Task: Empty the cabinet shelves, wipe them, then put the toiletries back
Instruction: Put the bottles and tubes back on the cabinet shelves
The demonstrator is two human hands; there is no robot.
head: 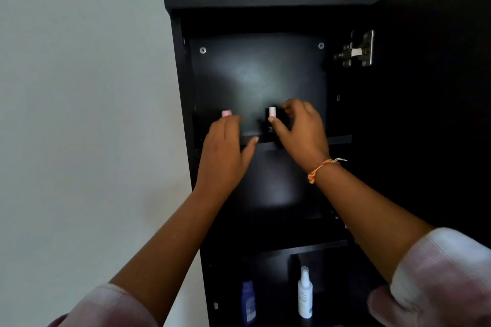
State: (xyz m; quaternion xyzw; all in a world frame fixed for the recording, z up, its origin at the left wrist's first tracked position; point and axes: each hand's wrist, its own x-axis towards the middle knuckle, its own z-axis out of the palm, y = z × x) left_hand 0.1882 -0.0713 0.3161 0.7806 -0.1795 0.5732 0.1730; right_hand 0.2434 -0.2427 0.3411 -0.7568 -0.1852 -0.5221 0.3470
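Head view: black cabinet (183, 87), door (425, 87) swung open at right. Two dark bottles upright on top shelf (337, 139). Right hand (303, 130) grasps white-capped bottle (272, 112), thumb on front, fingers curled behind. Left hand (225, 148) relaxed, fingers straight, thumb spread; pink-capped bottle (226, 113) just behind fingertips, contact unclear. Lower shelf: blue bottle (248, 300), white spray bottle (305, 295), apart.

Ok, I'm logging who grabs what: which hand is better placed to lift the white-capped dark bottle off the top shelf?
Right. The right hand has thumb and curled fingers round the white-capped bottle; the left hand is further left, by the pink cap.
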